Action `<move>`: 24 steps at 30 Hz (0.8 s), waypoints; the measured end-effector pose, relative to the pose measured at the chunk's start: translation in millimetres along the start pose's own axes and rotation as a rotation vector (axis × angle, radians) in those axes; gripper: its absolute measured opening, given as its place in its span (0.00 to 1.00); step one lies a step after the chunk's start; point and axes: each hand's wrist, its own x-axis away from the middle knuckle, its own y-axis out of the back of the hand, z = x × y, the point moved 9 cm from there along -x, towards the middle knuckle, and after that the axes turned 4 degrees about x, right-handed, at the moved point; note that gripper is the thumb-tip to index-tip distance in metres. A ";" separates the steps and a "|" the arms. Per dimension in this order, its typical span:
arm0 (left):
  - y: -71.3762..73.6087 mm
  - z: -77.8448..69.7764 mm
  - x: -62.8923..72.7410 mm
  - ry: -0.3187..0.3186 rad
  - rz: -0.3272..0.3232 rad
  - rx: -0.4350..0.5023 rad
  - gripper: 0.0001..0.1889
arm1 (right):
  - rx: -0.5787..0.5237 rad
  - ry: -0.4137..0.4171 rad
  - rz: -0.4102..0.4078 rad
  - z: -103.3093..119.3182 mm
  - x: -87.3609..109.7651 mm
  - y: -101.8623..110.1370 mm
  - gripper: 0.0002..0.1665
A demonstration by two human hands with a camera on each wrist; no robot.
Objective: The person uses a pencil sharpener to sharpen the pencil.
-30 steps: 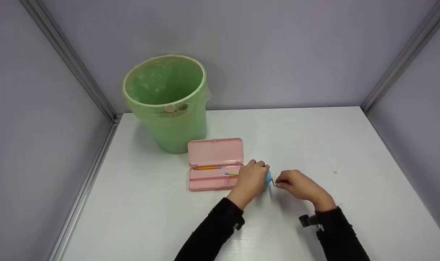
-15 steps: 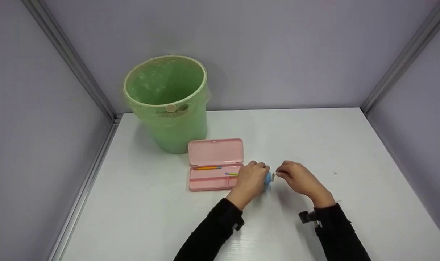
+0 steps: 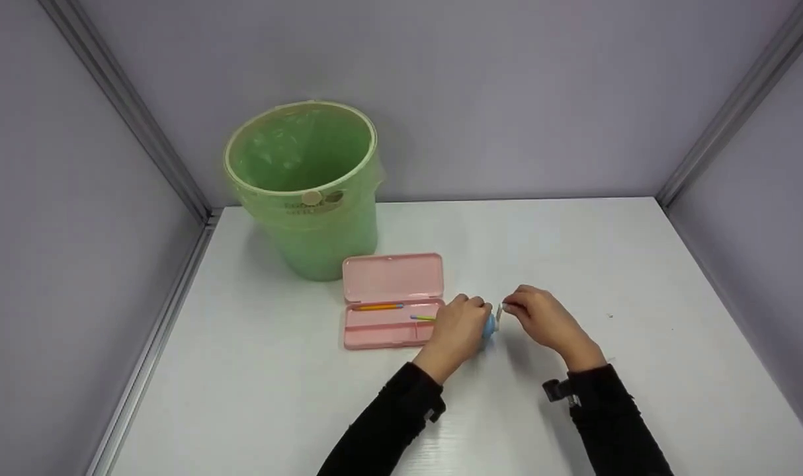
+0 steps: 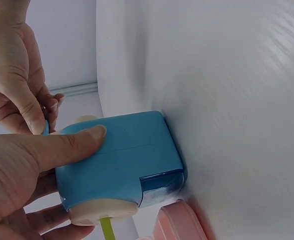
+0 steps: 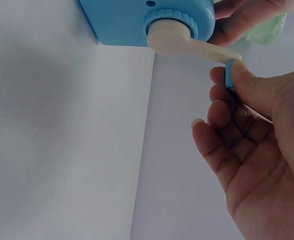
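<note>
A blue crank pencil sharpener [image 4: 121, 150] with cream parts stands on the white table. My left hand [image 3: 458, 334] grips it, thumb along one side and fingers round the other; in the head view this hand hides most of it. From its cream front a yellow-green pencil [image 4: 107, 229] sticks out toward the pencil case. On the opposite side, my right hand [image 3: 547, 322] pinches the small blue knob [image 5: 230, 74] of the cream crank arm [image 5: 209, 50] between thumb and fingers. The crank points upward in the head view.
An open pink pencil case [image 3: 393, 277] lies just left of the sharpener, with an orange pencil [image 3: 378, 307] inside. Behind it stands a tall green bin [image 3: 309, 231] with a plastic liner. Grey-lilac panels [image 3: 507, 99] enclose the table [image 3: 243, 396] at the back and sides.
My right hand has moved up and away from me, swinging the crank from pointing down to pointing up. The left hand keeps its hold on the sharpener in the same place.
</note>
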 end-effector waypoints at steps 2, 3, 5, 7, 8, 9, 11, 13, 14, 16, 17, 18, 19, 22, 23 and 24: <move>0.3 -0.7 -0.3 -0.007 -0.005 -0.009 0.12 | 0.022 -0.002 -0.026 -2.1 -3.3 -0.6 0.08; 0.2 -0.9 -0.2 -0.009 -0.006 -0.013 0.13 | 0.032 -0.007 -0.036 -3.3 -5.0 -1.2 0.08; -0.4 -1.1 -0.1 -0.011 -0.004 -0.016 0.14 | 0.043 -0.021 -0.044 -6.5 -8.1 -3.0 0.08; -1.0 -0.9 -0.3 -0.011 0.002 -0.019 0.14 | 0.052 -0.035 -0.041 -9.6 -11.1 -5.8 0.08; -1.1 -0.5 -0.3 -0.010 0.005 -0.020 0.15 | 0.054 -0.044 -0.035 -11.3 -12.7 -7.5 0.08; -1.1 -0.1 -0.5 -0.010 0.006 -0.025 0.14 | 0.054 -0.052 -0.030 -12.9 -14.3 -9.3 0.08; -0.8 0.1 -0.3 -0.010 0.007 -0.028 0.14 | 0.052 -0.070 -0.018 -16.4 -16.2 -13.0 0.08; 0.0 0.5 -0.6 -0.010 0.004 -0.032 0.14 | 0.055 -0.084 -0.011 -19.6 -18.5 -16.1 0.09; 0.4 0.8 -0.8 -0.009 0.003 -0.032 0.14 | 0.057 -0.089 -0.009 -20.8 -19.9 -17.4 0.09; 0.9 1.3 -1.1 -0.007 0.004 -0.032 0.14 | 0.063 -0.098 -0.001 -22.8 -22.1 -20.4 0.09; 0.8 1.6 -1.1 -0.007 0.006 -0.033 0.14 | 0.067 -0.099 0.003 -23.8 -22.9 -22.1 0.08; 0.8 1.7 -1.0 -0.006 0.007 -0.033 0.14 | 0.069 -0.101 0.010 -24.7 -23.3 -24.0 0.08; 0.8 1.7 -0.9 -0.007 0.008 -0.033 0.14 | 0.069 -0.104 0.016 -25.2 -23.7 -25.8 0.08; 0.6 1.8 -0.1 -0.007 0.006 -0.038 0.14 | 0.065 -0.117 0.036 -27.4 -23.3 -31.8 0.09; 0.7 1.7 0.2 -0.006 0.005 -0.042 0.14 | 0.064 -0.122 0.041 -28.1 -22.8 -33.6 0.09; 0.8 1.6 0.4 -0.005 0.003 -0.044 0.14 | 0.065 -0.127 0.047 -28.6 -22.0 -35.6 0.09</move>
